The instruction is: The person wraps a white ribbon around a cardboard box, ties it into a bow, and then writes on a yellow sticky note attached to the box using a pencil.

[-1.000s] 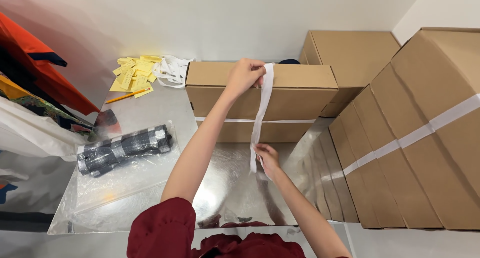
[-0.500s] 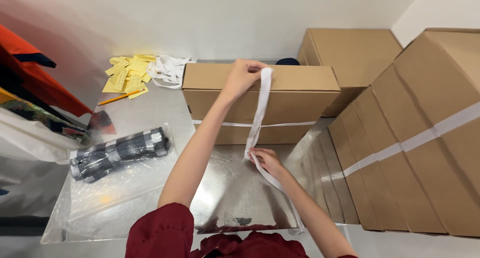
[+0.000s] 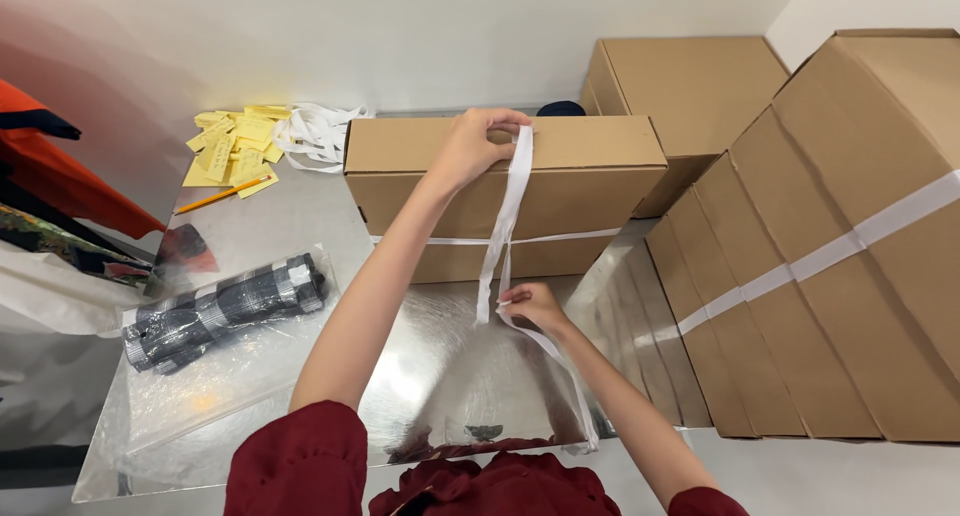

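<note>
Nearest the camera are the dark red sleeves (image 3: 300,466) of the person, above the shiny metal table (image 3: 440,376). The right hand (image 3: 535,306) hovers just over the table in front of the box, its fingers pinched together on the white flat strap (image 3: 503,231); one loose tail of the strap trails back from this hand toward the table's near edge. To the left, a rolled black-and-grey checked cloth in a clear plastic bag (image 3: 220,311) lies on the table, well apart from both hands.

The strap runs up from the right hand over the front face of the long brown cardboard box (image 3: 590,176), which stands in the middle of the table and bears a second white band around its sides. The left hand (image 3: 475,146) rests on the box's top edge, fingers closed on the strap there.

Farther left lie a yellow pencil (image 3: 225,194), a heap of yellow paper slips (image 3: 235,141) and a bundle of loose white straps (image 3: 315,131). To the right, larger brown cardboard cartons (image 3: 850,276) are stacked.
</note>
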